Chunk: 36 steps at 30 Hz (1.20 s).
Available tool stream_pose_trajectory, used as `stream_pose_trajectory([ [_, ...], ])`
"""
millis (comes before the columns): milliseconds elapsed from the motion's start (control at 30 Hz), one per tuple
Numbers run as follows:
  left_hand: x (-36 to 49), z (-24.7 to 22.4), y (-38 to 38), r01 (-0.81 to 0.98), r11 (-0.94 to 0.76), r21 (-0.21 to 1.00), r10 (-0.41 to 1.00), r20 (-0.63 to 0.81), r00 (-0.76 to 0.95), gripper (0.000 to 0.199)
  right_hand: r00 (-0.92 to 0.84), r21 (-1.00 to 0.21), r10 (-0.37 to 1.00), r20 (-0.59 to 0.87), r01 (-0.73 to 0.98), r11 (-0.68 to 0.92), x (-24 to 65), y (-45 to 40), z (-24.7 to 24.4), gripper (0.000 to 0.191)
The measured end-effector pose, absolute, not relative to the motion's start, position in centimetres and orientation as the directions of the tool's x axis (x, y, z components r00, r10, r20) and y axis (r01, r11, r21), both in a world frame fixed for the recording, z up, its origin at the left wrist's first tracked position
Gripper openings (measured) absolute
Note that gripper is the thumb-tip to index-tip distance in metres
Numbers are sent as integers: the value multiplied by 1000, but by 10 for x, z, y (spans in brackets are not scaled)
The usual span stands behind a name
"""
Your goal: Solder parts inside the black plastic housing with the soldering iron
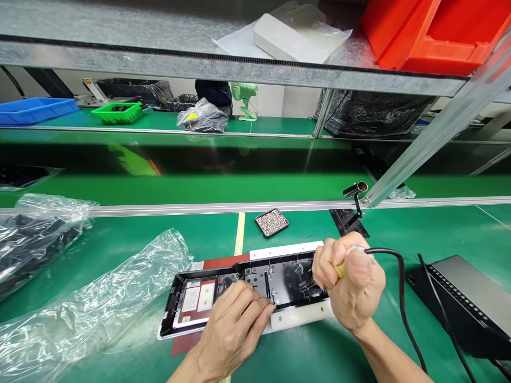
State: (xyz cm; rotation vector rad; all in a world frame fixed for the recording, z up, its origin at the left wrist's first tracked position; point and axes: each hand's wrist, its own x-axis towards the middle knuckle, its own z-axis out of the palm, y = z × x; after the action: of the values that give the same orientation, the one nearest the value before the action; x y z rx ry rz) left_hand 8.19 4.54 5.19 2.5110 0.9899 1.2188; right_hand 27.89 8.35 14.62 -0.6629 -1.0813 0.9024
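A long black plastic housing (284,279) lies on a white fixture (297,315), its inner side with posts and ribs facing up. A rectangular window is cut through its left part. Across the near edge of the housing, my left hand (235,324) is closed, fingers together and bent over the rim; the thumb is hidden. My right hand (353,282) is wrapped around a corded tool with a yellow handle (340,270), held upright over the housing's right end. Its tip is hidden behind my fingers. Beyond the housing sits a small black tray (272,222) of tiny metal parts.
A clear plastic bag (120,292) lies at left, beside bagged black parts (35,239). A black cord (402,298) runs from the tool past a dark device (463,303) at right. A metal post (423,143), small stand (353,205) and overhead shelf (159,58) border the area.
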Motion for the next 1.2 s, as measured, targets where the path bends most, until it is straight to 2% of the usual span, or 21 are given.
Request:
stream_pose_trajectory([
  [1200, 83, 53, 45, 491, -759, 428, 641, 623, 448, 15, 206, -811, 860, 467, -289, 509, 278, 83, 146, 40],
])
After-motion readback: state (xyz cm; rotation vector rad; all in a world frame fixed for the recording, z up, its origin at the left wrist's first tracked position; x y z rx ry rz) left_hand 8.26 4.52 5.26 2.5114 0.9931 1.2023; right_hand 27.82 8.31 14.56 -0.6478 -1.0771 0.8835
